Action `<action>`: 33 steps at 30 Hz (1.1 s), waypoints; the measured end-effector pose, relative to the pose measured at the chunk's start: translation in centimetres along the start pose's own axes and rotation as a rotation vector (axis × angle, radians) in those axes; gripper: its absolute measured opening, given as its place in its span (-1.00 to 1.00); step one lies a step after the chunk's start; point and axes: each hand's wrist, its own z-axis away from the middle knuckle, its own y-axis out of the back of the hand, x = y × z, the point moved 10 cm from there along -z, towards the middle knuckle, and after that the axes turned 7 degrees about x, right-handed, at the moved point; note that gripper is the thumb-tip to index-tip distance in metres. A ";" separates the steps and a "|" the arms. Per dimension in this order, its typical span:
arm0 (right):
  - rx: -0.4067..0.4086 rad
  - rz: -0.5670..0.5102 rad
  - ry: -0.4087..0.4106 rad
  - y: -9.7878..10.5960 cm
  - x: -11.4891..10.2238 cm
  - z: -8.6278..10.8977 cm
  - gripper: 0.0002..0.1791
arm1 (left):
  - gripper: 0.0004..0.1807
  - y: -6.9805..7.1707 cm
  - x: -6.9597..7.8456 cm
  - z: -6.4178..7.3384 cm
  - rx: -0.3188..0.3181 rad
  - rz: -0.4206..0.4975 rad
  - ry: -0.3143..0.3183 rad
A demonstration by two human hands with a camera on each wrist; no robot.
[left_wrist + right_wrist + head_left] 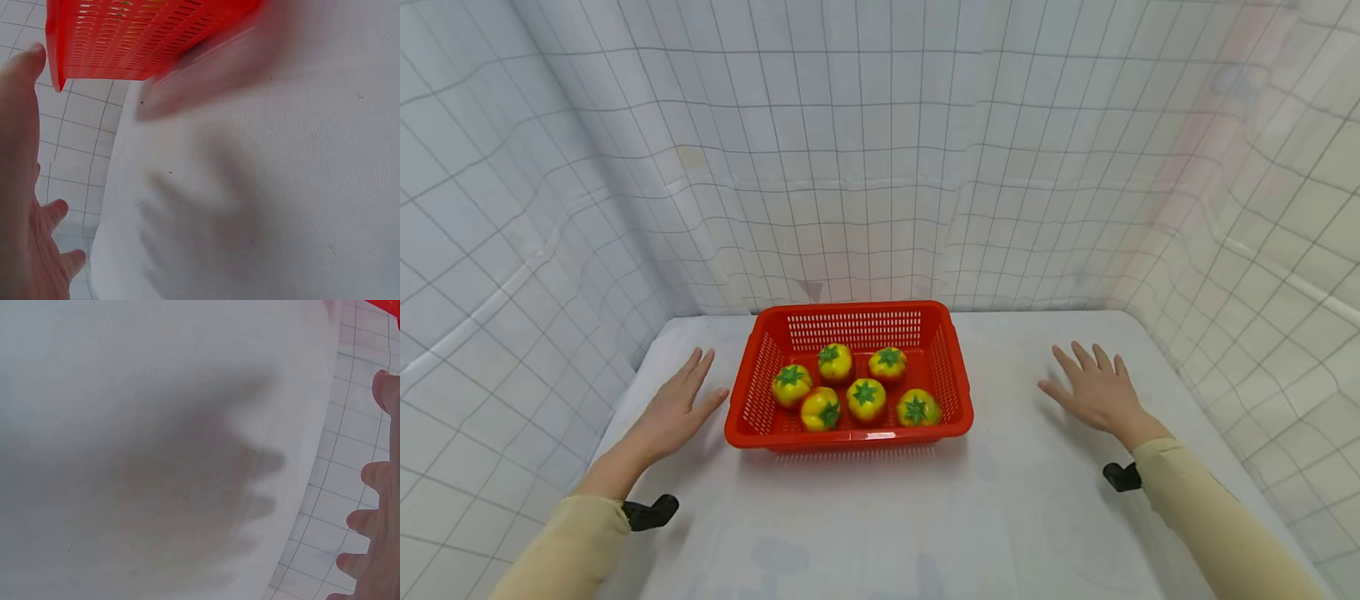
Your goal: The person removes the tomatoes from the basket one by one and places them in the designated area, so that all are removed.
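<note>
In red basket [850,436] on white table [865,525]: six yellow fruits [867,403] with hidden undersides | spread wide: left hand [673,410] just beside basket, right hand [1097,395] well apart | cropped in left wrist view: basket

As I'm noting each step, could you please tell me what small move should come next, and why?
Probably move the right hand inward toward the red basket: it hovers well off to the basket's right, open and holding nothing, while the left hand is close beside the basket's left side.

A basket [848,437] holding fruits [867,402] stands on the table [865,517] between the hands [674,408] [1099,395].
</note>
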 end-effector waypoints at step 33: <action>-0.002 -0.050 0.026 -0.3 -1.6 -0.6 -0.02 | -0.66 -2.6 4.1 2.6 -0.036 0.741 -0.092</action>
